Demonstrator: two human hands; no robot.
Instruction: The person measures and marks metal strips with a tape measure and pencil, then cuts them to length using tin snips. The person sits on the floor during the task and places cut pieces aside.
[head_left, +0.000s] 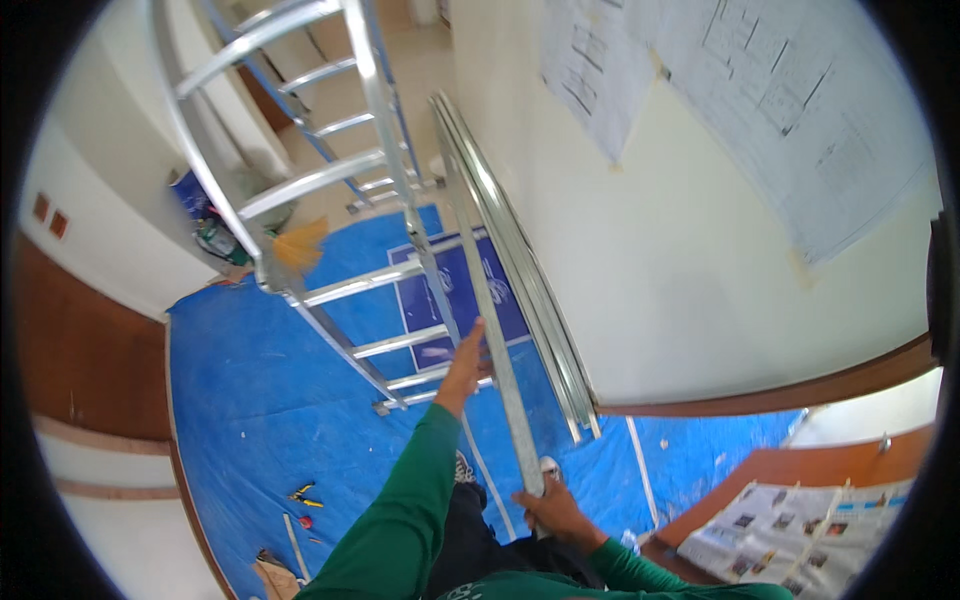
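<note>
A long grey metal channel [497, 350] runs away from me, tilted, its near end close to my body. My right hand [562, 512] is closed around that near end. Further up, my left hand [472, 362] holds the channel from its left side; some of its fingers are hidden. Just right of it, several shiny metal channels [530, 280] stand leaning along the white wall. An aluminium ladder [322, 290] stands close by on the left, its rungs near my left hand.
Blue sheeting [250, 400] covers the floor, with a dark blue printed board [465, 290] on it. Yellow-handled snips [305, 495] lie at lower left. Drawings [780, 90] are taped to the wall. Newspaper [800, 535] covers a brown surface at lower right.
</note>
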